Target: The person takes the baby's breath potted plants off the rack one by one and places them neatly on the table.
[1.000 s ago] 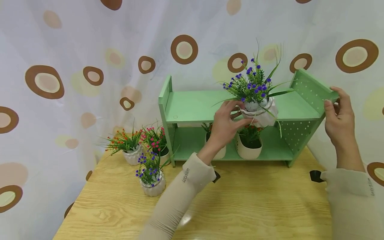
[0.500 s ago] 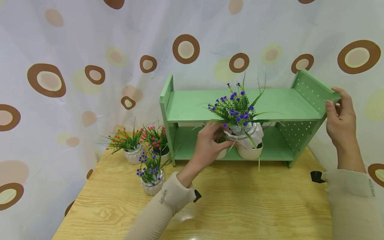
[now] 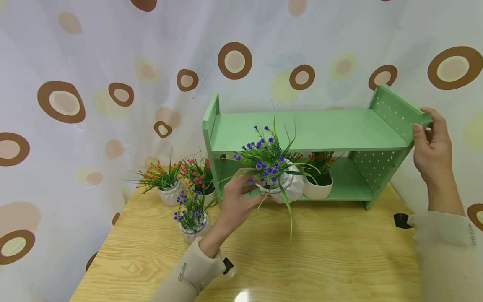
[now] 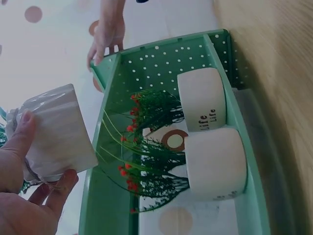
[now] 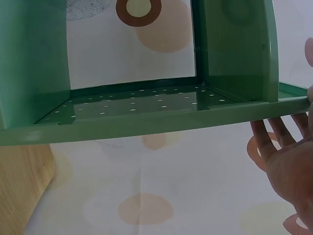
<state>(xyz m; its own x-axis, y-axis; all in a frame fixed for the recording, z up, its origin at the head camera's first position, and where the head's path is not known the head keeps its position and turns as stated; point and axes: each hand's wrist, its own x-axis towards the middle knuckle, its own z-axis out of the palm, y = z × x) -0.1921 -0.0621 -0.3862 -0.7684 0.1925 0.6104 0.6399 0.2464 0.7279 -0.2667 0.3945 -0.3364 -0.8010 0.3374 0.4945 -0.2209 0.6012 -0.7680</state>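
Note:
My left hand (image 3: 237, 201) pinches the rim of a white pleated flowerpot (image 3: 291, 191) with purple flowers and long grassy leaves. The pot is held in front of the green two-tier shelf (image 3: 324, 130), overlapping its lower tier in the head view. The left wrist view shows the thumb and fingers on the pot's side (image 4: 63, 132). At the right, my right hand (image 3: 434, 153) grips the upper corner of the shelf's perforated side panel. Two cream pots with red flowers, a nearer one (image 4: 215, 164) and a farther one (image 4: 201, 98), stand on the lower tier.
Left of the shelf, on the wooden table (image 3: 320, 256), stand a white pot with orange flowers (image 3: 170, 193), a pot with pink flowers (image 3: 197, 174) and a white pot with purple flowers (image 3: 191, 214). A dotted curtain (image 3: 151, 37) hangs behind.
My left hand has carried the purple-flowered pot left and down, from before the upper tier to before the lower one. The right hand keeps its grip on the side panel.

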